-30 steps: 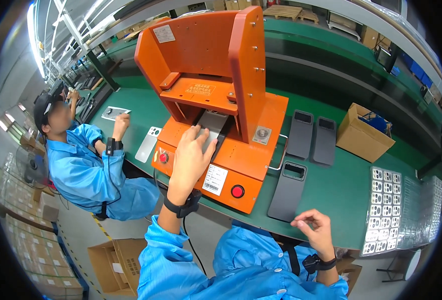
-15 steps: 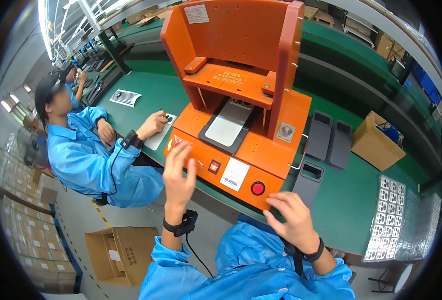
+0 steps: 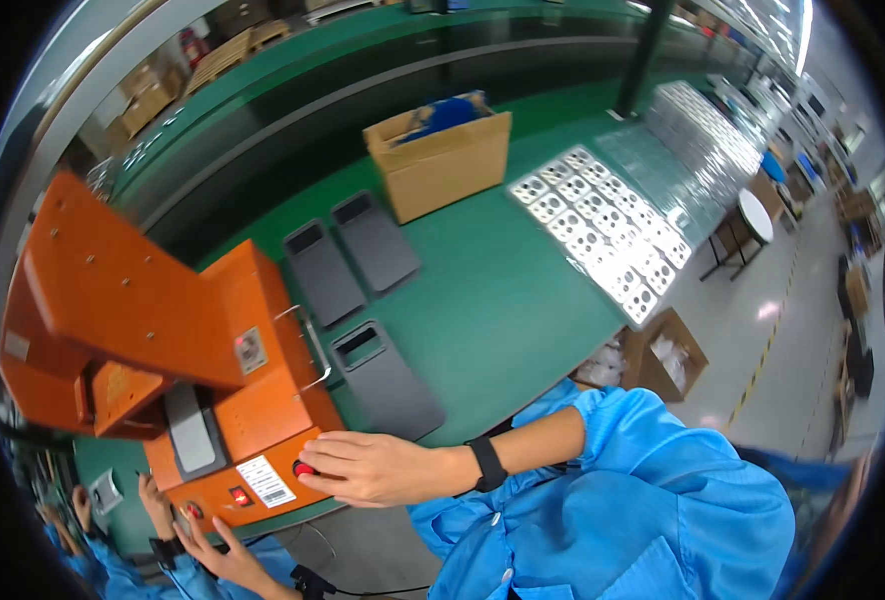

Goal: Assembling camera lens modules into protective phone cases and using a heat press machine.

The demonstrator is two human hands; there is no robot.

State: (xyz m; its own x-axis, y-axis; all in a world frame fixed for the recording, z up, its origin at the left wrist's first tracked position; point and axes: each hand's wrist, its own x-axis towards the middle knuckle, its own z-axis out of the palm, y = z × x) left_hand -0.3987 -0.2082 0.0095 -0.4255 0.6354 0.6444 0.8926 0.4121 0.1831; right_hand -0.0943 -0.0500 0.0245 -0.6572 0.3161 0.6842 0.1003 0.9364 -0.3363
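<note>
The silver plate [image 3: 192, 432] lies in the orange press [image 3: 143, 310], up and left of the right hand [image 3: 368, 470]. Its long side runs from the press's front back under the top part. The left hand [image 3: 231, 562] looks nearer to it. The right hand's fingers lie close together over the right red button [image 3: 303, 468]. The left hand's fingers spread beside the left red button [image 3: 196, 511]; I cannot tell if they touch. Another person's hand [image 3: 157, 502] crowds the left corner; rightward, the green tabletop [image 3: 503, 310] gives room past three dark gray covers [image 3: 393, 390].
</note>
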